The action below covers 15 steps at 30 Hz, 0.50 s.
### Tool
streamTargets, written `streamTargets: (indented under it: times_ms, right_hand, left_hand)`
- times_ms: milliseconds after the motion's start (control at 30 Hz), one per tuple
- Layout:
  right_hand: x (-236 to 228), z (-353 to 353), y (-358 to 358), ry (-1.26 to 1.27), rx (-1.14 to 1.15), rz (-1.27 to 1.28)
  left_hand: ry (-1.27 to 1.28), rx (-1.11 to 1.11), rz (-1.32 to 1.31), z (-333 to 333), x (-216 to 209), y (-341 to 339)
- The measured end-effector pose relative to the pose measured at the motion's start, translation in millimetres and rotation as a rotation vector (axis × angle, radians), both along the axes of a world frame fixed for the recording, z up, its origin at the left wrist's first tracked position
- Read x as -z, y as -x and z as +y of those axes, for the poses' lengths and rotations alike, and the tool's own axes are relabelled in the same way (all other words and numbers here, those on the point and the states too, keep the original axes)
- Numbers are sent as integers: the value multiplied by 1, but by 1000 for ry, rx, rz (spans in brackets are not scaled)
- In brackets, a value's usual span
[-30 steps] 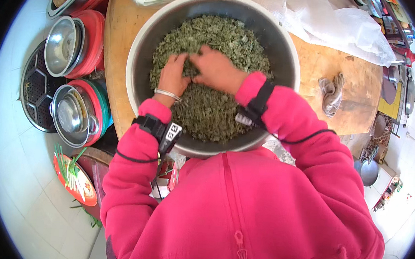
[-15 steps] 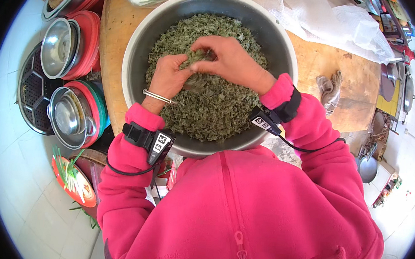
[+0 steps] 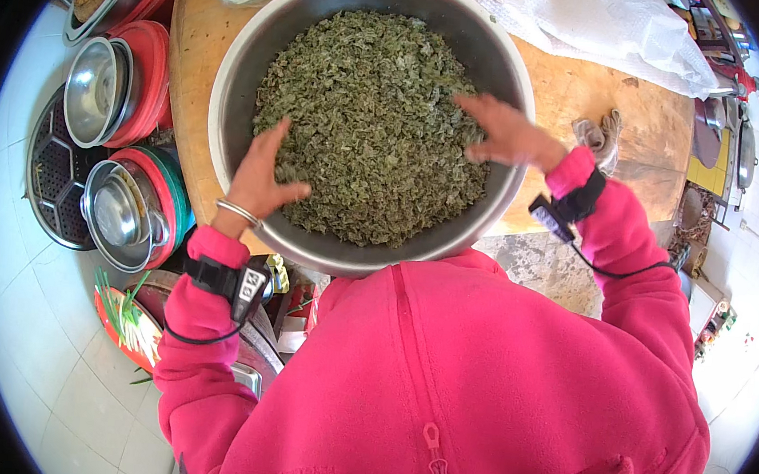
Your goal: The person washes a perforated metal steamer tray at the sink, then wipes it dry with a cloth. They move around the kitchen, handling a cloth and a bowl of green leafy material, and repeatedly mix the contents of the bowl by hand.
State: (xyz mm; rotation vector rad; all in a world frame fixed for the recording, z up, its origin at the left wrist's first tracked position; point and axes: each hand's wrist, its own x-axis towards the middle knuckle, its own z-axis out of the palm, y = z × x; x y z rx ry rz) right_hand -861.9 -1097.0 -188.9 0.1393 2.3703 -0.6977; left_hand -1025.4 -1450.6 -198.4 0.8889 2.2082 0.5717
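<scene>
A wide metal basin (image 3: 232,65) holds a large heap of chopped, crumbly green leaves (image 3: 379,130). My left hand (image 3: 264,174) is at the basin's near left side, fingers spread beside the leaves, with nothing in its grasp. On the right side, my right hand (image 3: 508,133) reaches over the basin's rim with its fingers apart and no leaves held; it is slightly blurred. Whether the fingertips touch the heap I cannot tell.
The basin stands on a round wooden table (image 3: 645,151). A crumpled cloth (image 3: 600,134) lies on its right, white plastic sheeting (image 3: 609,32) behind. Stacked metal bowls (image 3: 97,90) stand at the left, above a red plate of scallions (image 3: 128,320).
My hands were together over the middle of the basin, pinching some leaves. Now they have parted to opposite sides, the leaves let go and the fingers spread.
</scene>
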Motion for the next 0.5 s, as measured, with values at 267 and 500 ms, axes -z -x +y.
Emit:
streamTargets:
  times_ms: [267, 500]
  right_hand:
    - [52, -99, -20, 297, 531, 508]
    - [-12, -54, 20, 563, 441, 645]
  left_hand:
    - [-305, -213, 104, 51, 23, -71]
    - [-572, -217, 18, 63, -45, -37]
